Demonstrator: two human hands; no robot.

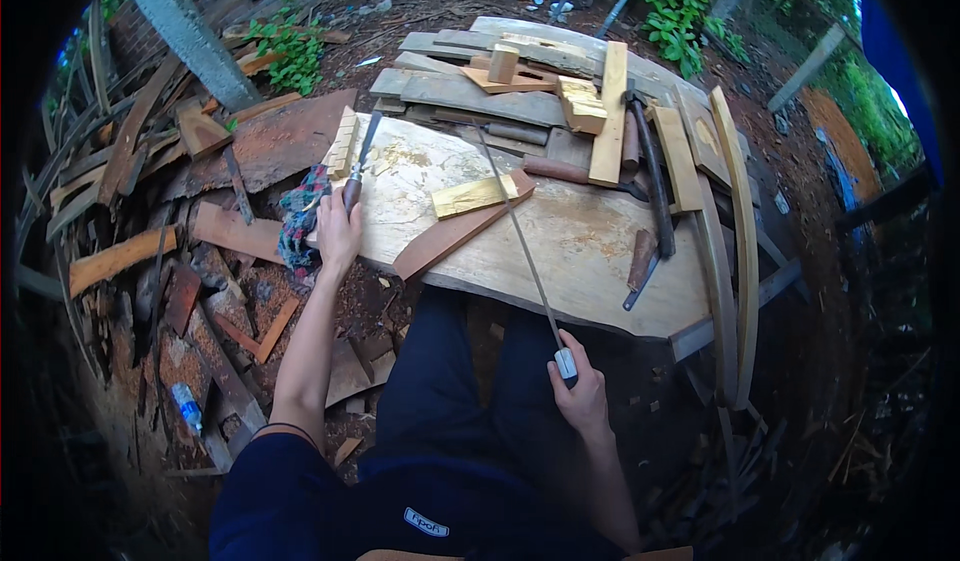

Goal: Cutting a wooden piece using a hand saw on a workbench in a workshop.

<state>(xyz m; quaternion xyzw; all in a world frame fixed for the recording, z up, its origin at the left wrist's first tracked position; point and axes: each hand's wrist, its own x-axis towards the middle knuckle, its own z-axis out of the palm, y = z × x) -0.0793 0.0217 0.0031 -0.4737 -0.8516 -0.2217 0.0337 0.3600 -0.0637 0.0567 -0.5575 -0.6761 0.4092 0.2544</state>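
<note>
My left hand (338,225) is closed on the dark handle (352,195) of a chisel at the left edge of the pale plank worktop (600,276). Beside it stand a notched light wood piece (343,146) and a crumpled plaid cloth (298,229). My right hand (580,391) grips the white handle (564,363) of a long, thin metal blade (530,261), which slants up over the worktop. Under that blade, a yellow wood block (462,198) lies on a longer reddish board (432,246), near the middle of the worktop.
Grey boards and wood offcuts (460,96) lie at the back. At right are long tools (652,181), a short wooden-handled blade (640,261) and upright slats (740,301). Scrap wood (140,261) piles up at left, with a plastic bottle (187,409) and a concrete post (190,41).
</note>
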